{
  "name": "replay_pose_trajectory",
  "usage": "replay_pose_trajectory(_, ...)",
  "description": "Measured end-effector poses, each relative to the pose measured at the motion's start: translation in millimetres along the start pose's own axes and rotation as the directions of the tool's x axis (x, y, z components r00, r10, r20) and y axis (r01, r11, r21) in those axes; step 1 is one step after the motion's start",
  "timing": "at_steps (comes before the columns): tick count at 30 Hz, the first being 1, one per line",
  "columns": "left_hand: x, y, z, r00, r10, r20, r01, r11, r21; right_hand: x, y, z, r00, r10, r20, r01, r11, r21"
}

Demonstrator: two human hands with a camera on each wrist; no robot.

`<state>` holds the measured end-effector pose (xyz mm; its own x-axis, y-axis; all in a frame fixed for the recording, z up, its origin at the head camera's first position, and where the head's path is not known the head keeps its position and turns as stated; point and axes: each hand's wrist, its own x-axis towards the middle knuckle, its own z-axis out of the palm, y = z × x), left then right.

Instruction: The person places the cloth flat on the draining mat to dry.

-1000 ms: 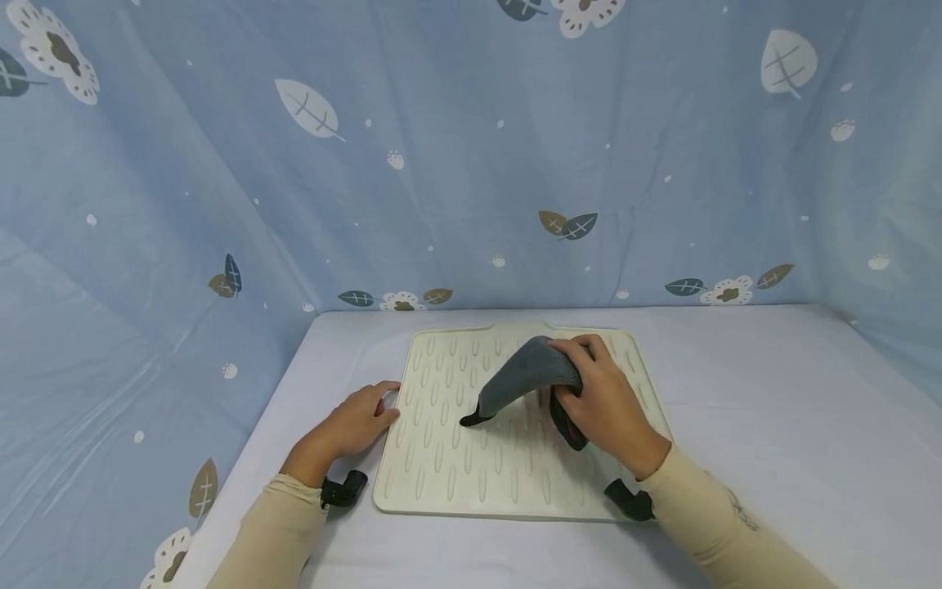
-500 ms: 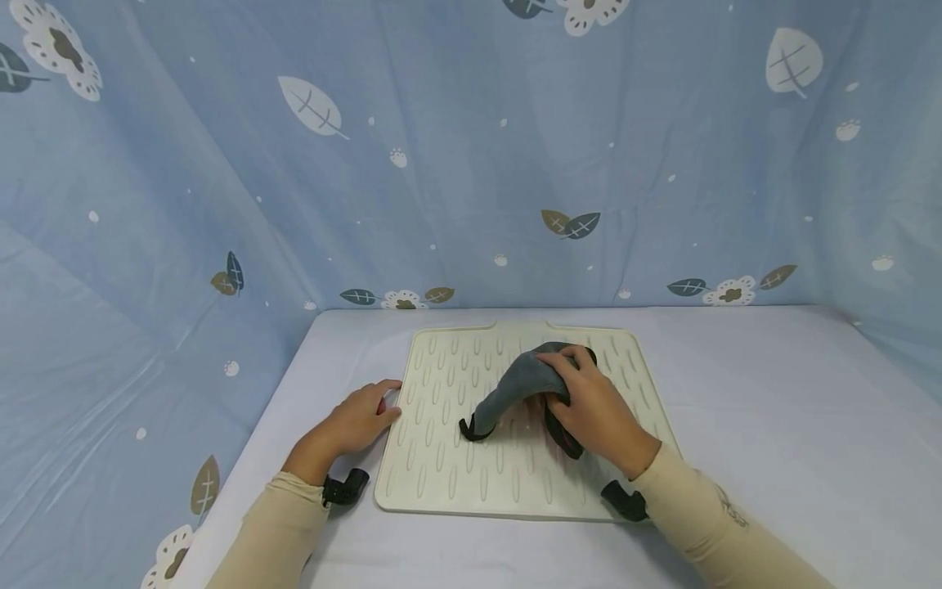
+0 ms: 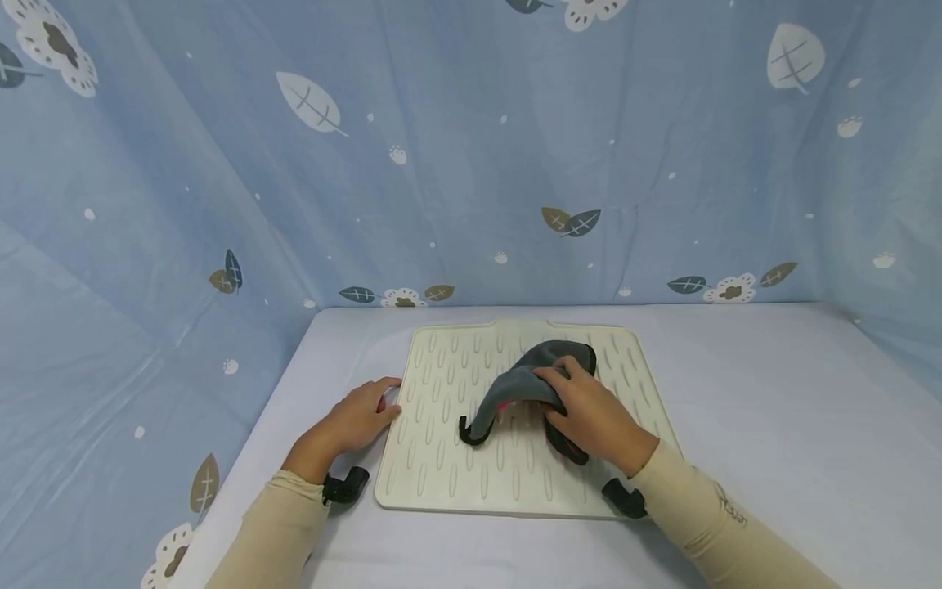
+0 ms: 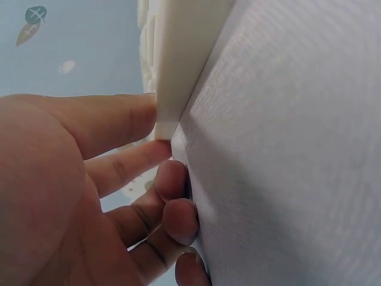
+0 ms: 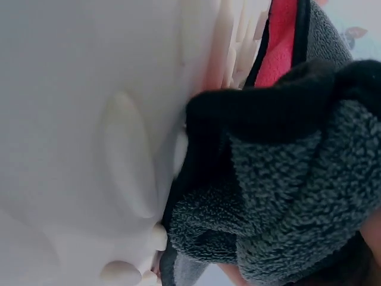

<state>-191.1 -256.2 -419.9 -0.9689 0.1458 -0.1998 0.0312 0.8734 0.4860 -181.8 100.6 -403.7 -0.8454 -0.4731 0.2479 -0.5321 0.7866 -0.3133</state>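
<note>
Cloth: gray, black-edged cloth [image 3: 518,380] arched over the left-right middle of the cream mat [image 3: 456,478], pinkish-red underside partly showing; in the right wrist view its black trim meets the raised ovals
Right grip: the right hand [image 3: 592,417] pinches the bunched cloth between thumb and fingers
Left grip: the left hand [image 3: 358,419] is not grasping; thumb and a finger touch the mat's left edge, other fingers loosely bent at the bench [image 3: 795,409]
Shift in cloth: against one second ago, its left end curls up with black trim facing out, a far right corner now shows, and a pink strip peeps out below the arch
Shift in hands: right hand sits slightly nearer the person; left hand matches its earlier place
Mat edges: near edge runs free below the cloth except at the right, where a black wrist piece [image 3: 624,498] overlaps it; far edge has a raised tab
Room: wide bench right of the mat, narrow strip at left; blue curtain [image 3: 456,180] rises behind
</note>
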Motion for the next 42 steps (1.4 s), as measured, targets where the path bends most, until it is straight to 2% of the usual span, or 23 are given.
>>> replay_pose_trajectory(6, 0.9, 2.7, -0.8, 1.000, 0.009, 0.001, -0.009, 1.000, 0.000, -4, 1, 1, 0.999, -0.030, 0.036, 0.032, 0.997, -0.069)
replay_pose_trajectory(10, 1.3, 3.7, -0.6, 1.000, 0.009, -0.002, -0.009, 1.000, 0.001, -6, 2, 0, 0.998, -0.045, 0.051, 0.049, 0.996, -0.079)
replay_pose_trajectory(15, 1.8, 2.5, 0.5, 1.000, 0.000, -0.004, 0.000, 1.000, 0.013, -8, 3, -5, 0.994, -0.061, 0.089, 0.064, 0.997, -0.039)
replay_pose_trajectory(21, 2.2, 0.0, 1.8, 1.000, 0.012, -0.010, -0.012, 1.000, 0.024, -15, 6, -16, 0.994, -0.023, 0.110, 0.016, 0.998, 0.057)
replay_pose_trajectory(26, 1.9, -1.3, 3.4, 1.000, 0.023, -0.020, -0.022, 1.000, 0.017, -24, 9, -23, 0.998, 0.006, 0.068, -0.011, 0.997, 0.078)
replay_pose_trajectory(32, 2.0, -0.9, 5.6, 1.000, 0.011, -0.023, -0.010, 1.000, 0.015, -34, 16, -28, 0.999, 0.029, 0.025, -0.031, 0.998, 0.052)
replay_pose_trajectory(37, 2.2, -2.1, 5.4, 1.000, 0.004, -0.023, -0.004, 1.000, 0.030, -36, 16, -32, 0.998, -0.013, -0.061, 0.015, 0.999, 0.032)
replay_pose_trajectory(42, -0.8, 2.1, 4.6, 0.999, -0.008, -0.044, 0.011, 0.996, 0.086, -37, 17, -33, 0.980, -0.085, -0.180, 0.087, 0.996, 0.006)
